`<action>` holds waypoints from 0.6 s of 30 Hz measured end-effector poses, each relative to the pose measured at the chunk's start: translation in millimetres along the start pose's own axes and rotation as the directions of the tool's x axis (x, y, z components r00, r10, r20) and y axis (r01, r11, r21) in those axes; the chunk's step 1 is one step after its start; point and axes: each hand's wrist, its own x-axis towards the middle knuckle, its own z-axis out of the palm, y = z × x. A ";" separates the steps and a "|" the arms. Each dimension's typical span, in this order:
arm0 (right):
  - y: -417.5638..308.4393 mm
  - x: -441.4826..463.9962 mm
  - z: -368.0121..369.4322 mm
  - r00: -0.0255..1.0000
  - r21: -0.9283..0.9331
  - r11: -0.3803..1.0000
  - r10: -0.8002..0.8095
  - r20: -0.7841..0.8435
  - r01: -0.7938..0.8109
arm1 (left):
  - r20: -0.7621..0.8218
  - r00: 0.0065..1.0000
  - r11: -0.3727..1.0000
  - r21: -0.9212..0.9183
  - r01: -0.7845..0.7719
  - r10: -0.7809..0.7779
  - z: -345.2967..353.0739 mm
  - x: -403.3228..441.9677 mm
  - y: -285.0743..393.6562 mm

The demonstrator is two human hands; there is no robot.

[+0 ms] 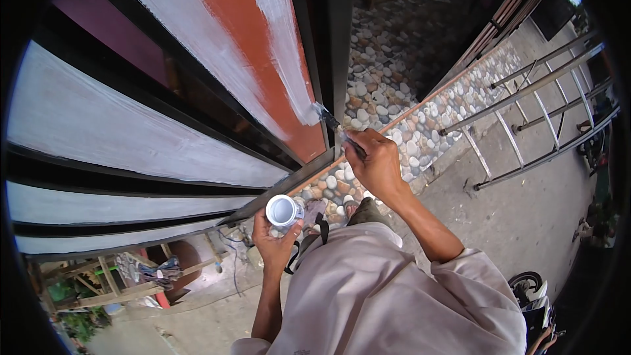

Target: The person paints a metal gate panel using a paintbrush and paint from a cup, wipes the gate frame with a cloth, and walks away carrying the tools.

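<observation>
A small round paint tub point(281, 211), with whitish paint inside, is held upright in my left hand point(276, 243). My right hand point(374, 161) grips a paintbrush point(327, 118) by its handle. The bristles touch the right edge of an orange panel point(263, 59), at the lower end of a white painted stripe point(282, 52). Another broad white stripe point(197, 39) runs down the panel's left part, with orange between the two. The panel sits in a dark frame point(338, 26).
White-coated panels point(118, 131) stand to the left. Pebbled floor point(420, 138) lies beyond my right hand. A metal ladder point(539, 112) is at the right, over concrete ground. Wooden pieces point(105, 289) are at the lower left, and a wheel point(526, 283) shows at the lower right.
</observation>
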 end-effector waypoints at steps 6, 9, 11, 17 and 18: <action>-20.9 15.8 -20.0 1.000 0.054 0.998 -0.029 0.002 0.029 | 0.004 0.999 0.999 0.016 -0.036 0.035 -1.1 1.3 -2.9; -35.9 26.2 -33.4 0.997 0.049 0.996 -0.077 -0.021 0.078 | 0.009 0.999 0.999 0.025 -0.037 0.037 -1.0 2.4 0.8; -45.7 32.1 -41.0 0.998 0.078 0.995 -0.057 -0.019 0.059 | 0.013 0.999 0.999 0.018 -0.038 0.038 -0.4 2.9 2.4; -64.8 50.2 -56.8 0.977 0.103 0.977 -0.172 -0.128 0.185 | 0.006 0.999 0.999 0.017 -0.039 0.039 -0.4 3.7 -0.6; -68.6 53.7 -59.7 0.976 0.102 0.977 -0.174 -0.132 0.187 | 0.008 0.999 0.999 0.017 -0.044 0.043 -0.5 4.0 -0.8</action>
